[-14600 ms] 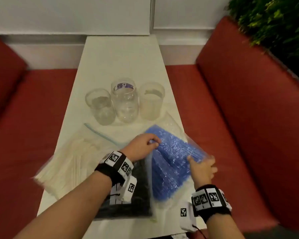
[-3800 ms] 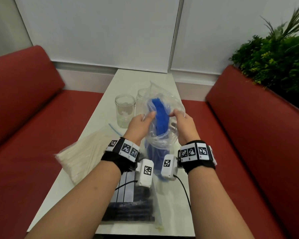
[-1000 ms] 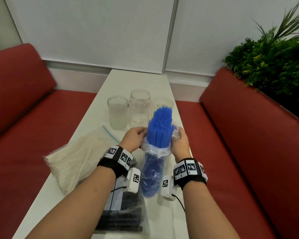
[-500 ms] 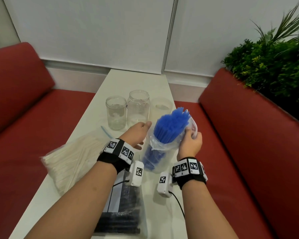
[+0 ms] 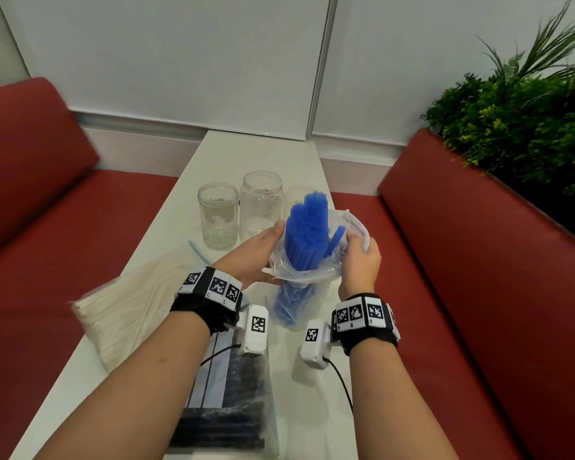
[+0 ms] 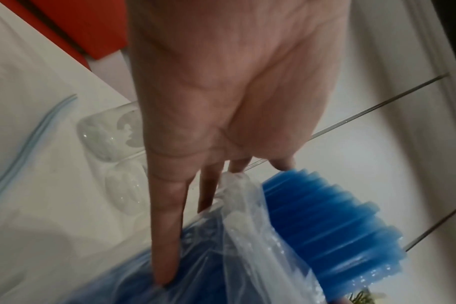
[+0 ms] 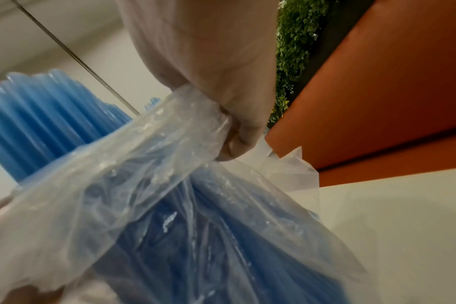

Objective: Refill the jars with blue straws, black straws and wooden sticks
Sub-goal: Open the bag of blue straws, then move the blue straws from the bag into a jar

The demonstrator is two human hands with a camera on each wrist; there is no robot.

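A bundle of blue straws (image 5: 307, 232) stands nearly upright in a clear plastic bag (image 5: 304, 272) whose rim is pushed down around its middle. My left hand (image 5: 258, 250) lies against the bag's left side with straight fingers (image 6: 167, 236), thumb beside the straw tops (image 6: 333, 216). My right hand (image 5: 359, 257) grips the bunched bag rim (image 7: 195, 115) on the right. Behind stand three clear jars: left (image 5: 218, 214), middle (image 5: 262, 200), and right (image 5: 292, 200), largely hidden by the straws. A bag of wooden sticks (image 5: 130, 310) and a bag of black straws (image 5: 226, 419) lie on the white table (image 5: 259, 154).
Red bench seats (image 5: 478, 293) flank the narrow table on both sides. A green plant (image 5: 518, 127) sits behind the right backrest. A white wall closes the far end. Wrist camera cables trail over the table near me.
The straw bundle has swung from leaning right to nearly upright. My left hand, held off the bag half a second ago, now lies against it. The right hand keeps its hold on the rim.
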